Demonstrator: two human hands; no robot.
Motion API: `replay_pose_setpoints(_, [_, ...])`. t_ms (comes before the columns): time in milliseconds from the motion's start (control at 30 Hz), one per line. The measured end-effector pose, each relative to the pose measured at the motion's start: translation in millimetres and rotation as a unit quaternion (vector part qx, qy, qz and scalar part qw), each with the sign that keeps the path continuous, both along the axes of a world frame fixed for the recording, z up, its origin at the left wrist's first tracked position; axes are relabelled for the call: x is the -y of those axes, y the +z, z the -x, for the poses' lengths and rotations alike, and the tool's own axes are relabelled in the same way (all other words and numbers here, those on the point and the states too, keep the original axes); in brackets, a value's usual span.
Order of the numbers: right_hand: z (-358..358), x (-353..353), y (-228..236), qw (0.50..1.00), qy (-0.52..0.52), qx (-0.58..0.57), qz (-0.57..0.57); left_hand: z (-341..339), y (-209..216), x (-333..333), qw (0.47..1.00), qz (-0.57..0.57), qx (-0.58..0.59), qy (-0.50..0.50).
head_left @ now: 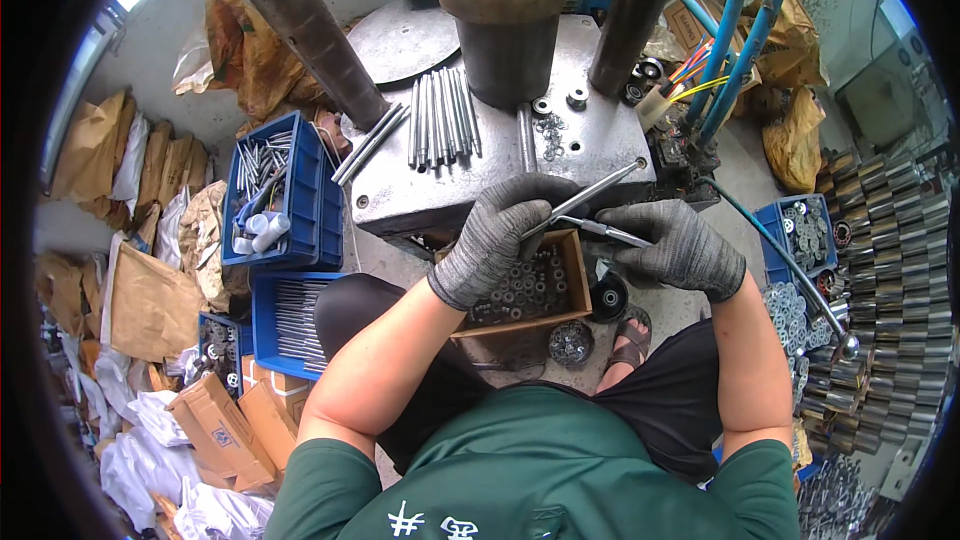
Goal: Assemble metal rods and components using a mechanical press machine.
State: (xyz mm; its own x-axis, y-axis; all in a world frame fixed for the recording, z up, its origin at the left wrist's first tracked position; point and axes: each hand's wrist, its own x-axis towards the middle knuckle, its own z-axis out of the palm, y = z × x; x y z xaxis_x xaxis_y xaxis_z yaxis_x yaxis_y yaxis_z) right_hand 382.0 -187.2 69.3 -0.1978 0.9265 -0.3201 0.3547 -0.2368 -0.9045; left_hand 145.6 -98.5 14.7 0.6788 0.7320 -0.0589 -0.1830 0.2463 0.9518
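The box [579, 268], with small round parts [530, 285] in it, sits nearest, and above its far edge come the two gloved hands. The left hand [511, 230], over the box's far left part, has its fingers closed, pinching the rod [592, 190] near its lower end. The right hand [672, 246], just right of the box, pinches a slim metal tool [612, 232] whose thin end points left, toward the left hand; whether it touches the rod I cannot tell. The rod is raised above the box's far edge, its long axis slanting from the left hand up and away to the right, so the free end points beyond the box's far right corner. It looks like smooth, stiff steel, probably modest in weight, hardly fragile, and perhaps slippery if oiled; a grip nearer mid-length should balance it better, leaving both ends clear. Beyond the box stands the bench [603, 130], with loose rods [444, 118] lying side by side, far and left of the box, and a thick column [505, 45] farther back.
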Motion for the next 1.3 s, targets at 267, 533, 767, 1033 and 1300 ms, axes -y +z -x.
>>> replay_pose_setpoints(267, [-3.3,-3.8,-4.2,0.996,0.067,0.05,-0.03,0.4,-6.3,-3.1,0.98,0.155,0.113,-0.045])
replay_pose_setpoints(533, [-3.4,-5.8,-35.4,0.962,0.087,0.123,-0.227,-5.1,-12.5,-3.1,0.934,0.292,0.206,-0.027])
replay_pose_setpoints(767, [2.7,-5.2,-31.6,0.995,0.047,-0.082,0.024,5.0,-10.3,-11.8,0.916,0.303,0.264,0.0])
replay_pose_setpoints(1033, [-6.6,-43.3,-46.8,0.913,0.008,0.314,-0.259,20.4,-4.9,-26.8,0.914,0.27,0.301,0.043])
replay_pose_setpoints(1300, [7.0,-88.3,-64.1,0.822,0.046,0.399,-0.403,18.5,-22.6,-31.8,0.916,0.254,0.308,0.046])
